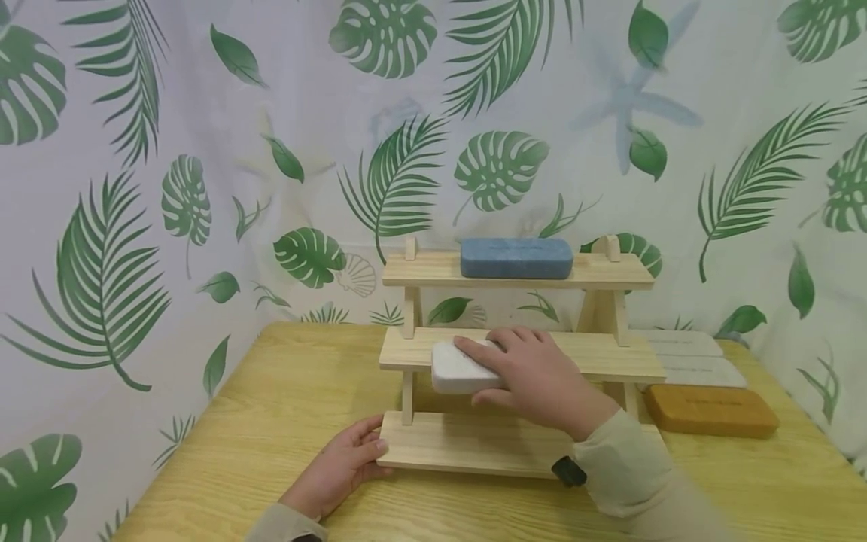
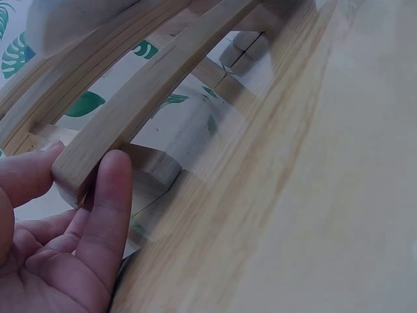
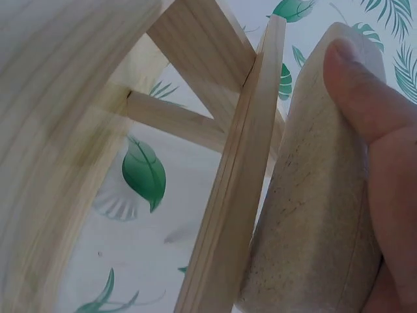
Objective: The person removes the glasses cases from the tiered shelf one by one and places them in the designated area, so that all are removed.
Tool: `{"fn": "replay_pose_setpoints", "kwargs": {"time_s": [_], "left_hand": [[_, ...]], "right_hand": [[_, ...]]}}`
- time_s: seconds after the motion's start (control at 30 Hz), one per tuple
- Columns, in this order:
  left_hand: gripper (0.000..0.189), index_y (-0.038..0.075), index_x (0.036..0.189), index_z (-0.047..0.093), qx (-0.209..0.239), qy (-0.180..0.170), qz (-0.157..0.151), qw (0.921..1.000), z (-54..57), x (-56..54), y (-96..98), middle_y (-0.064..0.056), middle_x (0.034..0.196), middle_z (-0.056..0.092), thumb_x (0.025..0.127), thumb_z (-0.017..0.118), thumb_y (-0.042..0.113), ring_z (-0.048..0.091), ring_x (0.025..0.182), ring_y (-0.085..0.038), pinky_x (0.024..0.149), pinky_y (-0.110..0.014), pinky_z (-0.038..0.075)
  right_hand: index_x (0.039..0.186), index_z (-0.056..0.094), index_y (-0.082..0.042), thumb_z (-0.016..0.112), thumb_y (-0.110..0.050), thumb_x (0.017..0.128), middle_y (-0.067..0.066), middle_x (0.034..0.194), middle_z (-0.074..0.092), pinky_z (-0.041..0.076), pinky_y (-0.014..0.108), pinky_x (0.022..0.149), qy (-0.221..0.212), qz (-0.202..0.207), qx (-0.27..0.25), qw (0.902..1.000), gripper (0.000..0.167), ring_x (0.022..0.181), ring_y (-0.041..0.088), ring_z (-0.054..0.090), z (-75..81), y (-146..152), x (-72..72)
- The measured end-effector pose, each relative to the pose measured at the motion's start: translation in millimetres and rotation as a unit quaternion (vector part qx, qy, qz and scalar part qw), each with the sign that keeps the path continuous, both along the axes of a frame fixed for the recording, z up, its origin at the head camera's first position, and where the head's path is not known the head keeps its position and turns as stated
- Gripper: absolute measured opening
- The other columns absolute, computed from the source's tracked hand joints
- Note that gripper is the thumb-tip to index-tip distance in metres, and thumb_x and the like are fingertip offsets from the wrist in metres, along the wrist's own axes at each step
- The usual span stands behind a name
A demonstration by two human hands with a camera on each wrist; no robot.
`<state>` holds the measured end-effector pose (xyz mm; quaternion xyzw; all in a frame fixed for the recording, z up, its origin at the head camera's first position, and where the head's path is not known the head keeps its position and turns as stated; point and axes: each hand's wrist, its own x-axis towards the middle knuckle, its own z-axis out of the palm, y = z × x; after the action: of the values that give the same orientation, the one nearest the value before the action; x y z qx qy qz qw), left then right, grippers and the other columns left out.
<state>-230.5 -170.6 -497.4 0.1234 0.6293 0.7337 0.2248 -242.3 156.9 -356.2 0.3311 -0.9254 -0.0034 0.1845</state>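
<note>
A three-tier wooden display stand [image 1: 467,444] faces me on the table. My left hand [image 1: 342,463] pinches the left end of its lowest shelf, thumb on one side and fingers on the other, as the left wrist view shows. My right hand [image 1: 542,380] grips a white rounded oblong case [image 1: 463,373], like a glasses case, at the front edge of the middle shelf. In the right wrist view this case [image 3: 313,176] is tilted close beside the shelf edge; whether they touch I cannot tell. A blue case [image 1: 516,260] of similar shape lies on the top shelf.
On the table right of the stand lies an orange case [image 1: 711,410]. Behind it are two pale cases [image 1: 701,369], partly hidden by the stand. A leaf-patterned curtain [image 1: 305,188] hangs behind the wood-grain table [image 1: 271,399].
</note>
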Motion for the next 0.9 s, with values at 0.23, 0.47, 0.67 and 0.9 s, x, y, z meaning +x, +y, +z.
{"fn": "replay_pose_setpoints", "kwargs": {"time_s": [0.23,0.47,0.67,0.9], "left_hand": [[0.07,-0.006,0.158,0.018,-0.002,0.004,-0.001,1.0,0.7,-0.4,-0.6,-0.022,0.137,0.054,0.105,0.058,0.017,0.06,0.118,-0.029,0.093,-0.039,0.055],[0.069,-0.008,0.157,0.018,0.002,0.011,-0.005,0.9999,0.0,-0.1,0.7,-0.021,0.135,0.055,0.105,0.057,0.015,0.06,0.116,-0.027,0.092,-0.038,0.055],[0.071,-0.007,0.157,0.018,-0.001,0.008,-0.003,1.0,-1.0,-0.8,-0.4,-0.022,0.136,0.054,0.104,0.058,0.017,0.06,0.116,-0.028,0.091,-0.038,0.056],[0.071,-0.006,0.158,0.019,-0.002,0.005,-0.001,1.0,-2.4,-1.5,-0.5,-0.022,0.137,0.054,0.104,0.059,0.019,0.059,0.117,-0.029,0.092,-0.039,0.056]], "right_hand": [[0.158,0.039,-0.032,0.074,-0.059,0.086,0.009,0.125,0.06,0.045,0.058,0.095,-0.004,0.015,-0.005,0.9999,0.084,0.115,0.033,0.056,5.4,18.4,8.6],[0.158,0.037,-0.033,0.073,-0.057,0.088,0.008,0.128,0.058,0.046,0.058,0.093,-0.009,0.015,-0.005,0.9998,0.082,0.115,0.033,0.056,3.0,43.2,15.7],[0.157,0.041,-0.03,0.076,-0.054,0.086,0.008,0.127,0.058,0.045,0.057,0.094,0.002,0.022,-0.008,0.9997,0.082,0.114,0.032,0.055,1.0,63.0,22.9],[0.156,0.041,-0.032,0.073,-0.059,0.086,0.006,0.128,0.059,0.045,0.056,0.094,0.009,0.021,-0.011,0.9997,0.082,0.115,0.031,0.055,-2.6,85.1,31.3]]}}
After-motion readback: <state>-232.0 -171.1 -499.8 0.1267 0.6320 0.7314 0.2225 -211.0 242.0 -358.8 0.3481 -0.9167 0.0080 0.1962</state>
